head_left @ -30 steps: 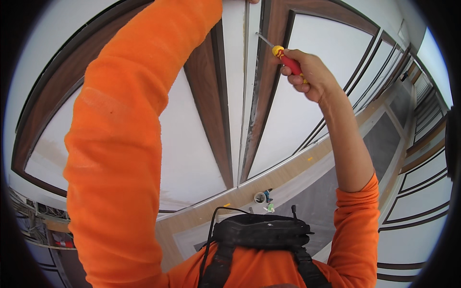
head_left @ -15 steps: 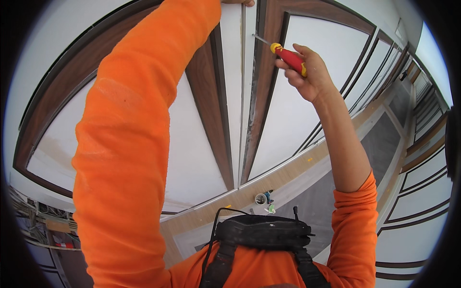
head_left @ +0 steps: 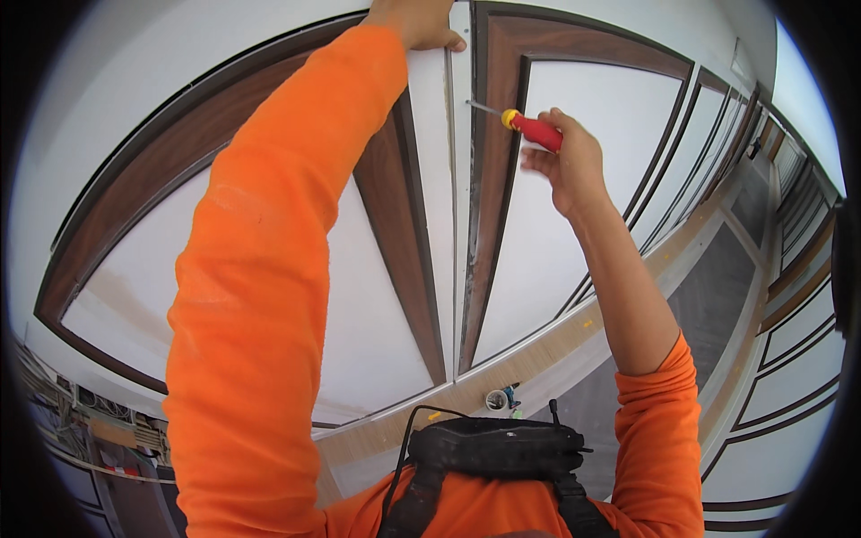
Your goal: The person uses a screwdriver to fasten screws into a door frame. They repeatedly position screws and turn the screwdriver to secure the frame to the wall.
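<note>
My right hand holds a screwdriver with a red and yellow handle; its metal tip points left at the narrow white edge of a door framed in dark wood. My left hand, at the end of a raised orange sleeve, grips the top of that door edge near the upper rim of the view. White panels with brown trim lie on either side of the edge.
A black harness pack sits on my chest at the bottom. A small roll of tape and small bits lie on the wood-look floor below. More white and brown panels run along the corridor at right.
My right hand with the screwdriver has risen slightly and moved left, bringing the tip closer to the door edge. The left hand stays on the door top.
</note>
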Demonstrator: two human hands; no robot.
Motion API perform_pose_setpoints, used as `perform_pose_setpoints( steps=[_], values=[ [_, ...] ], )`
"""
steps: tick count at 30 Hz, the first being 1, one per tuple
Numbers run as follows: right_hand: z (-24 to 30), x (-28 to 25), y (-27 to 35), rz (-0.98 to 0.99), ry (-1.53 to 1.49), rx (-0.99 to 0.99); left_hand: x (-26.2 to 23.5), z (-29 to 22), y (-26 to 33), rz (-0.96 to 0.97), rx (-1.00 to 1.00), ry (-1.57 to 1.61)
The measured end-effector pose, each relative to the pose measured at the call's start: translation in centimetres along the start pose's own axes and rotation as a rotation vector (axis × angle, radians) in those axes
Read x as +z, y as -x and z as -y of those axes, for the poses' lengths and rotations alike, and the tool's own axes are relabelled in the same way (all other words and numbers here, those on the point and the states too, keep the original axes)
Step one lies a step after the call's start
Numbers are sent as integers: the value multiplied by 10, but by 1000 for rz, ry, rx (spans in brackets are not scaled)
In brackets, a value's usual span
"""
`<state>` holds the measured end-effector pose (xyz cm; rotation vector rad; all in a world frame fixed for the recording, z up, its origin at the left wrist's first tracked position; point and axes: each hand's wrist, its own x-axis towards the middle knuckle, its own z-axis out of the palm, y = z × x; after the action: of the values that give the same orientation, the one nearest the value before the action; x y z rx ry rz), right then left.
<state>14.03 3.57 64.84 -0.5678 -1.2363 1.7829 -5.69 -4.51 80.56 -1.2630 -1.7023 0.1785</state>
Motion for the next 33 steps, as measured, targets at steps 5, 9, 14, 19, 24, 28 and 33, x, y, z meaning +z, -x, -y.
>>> perform_pose_setpoints(
  steps=[5, 9, 14, 19, 24, 28, 33],
  values=[
    [14, -6, 13, 132, 731, -262, 0, -2, 4, -8, -18, 28],
    [-1, 1, 17, 61, 1236, -1010, -6, -1, 5, -50, 35, 38],
    [-7, -5, 15, -14, 1002, -772, -9, 0, 1, -11, 39, -6],
    [5, -4, 14, 121, 352, 11, -5, 6, 0, -27, 63, 21],
    [15, 4, 6, 226, 418, 193, 2, 4, 4, -67, 57, 69],
    [12, 6, 1, 179, 1081, -385, 4, 4, 4, -81, 55, 90],
    [8, 7, -2, 151, 1125, -692, 2, 4, 4, -79, 41, 118]
  ],
)
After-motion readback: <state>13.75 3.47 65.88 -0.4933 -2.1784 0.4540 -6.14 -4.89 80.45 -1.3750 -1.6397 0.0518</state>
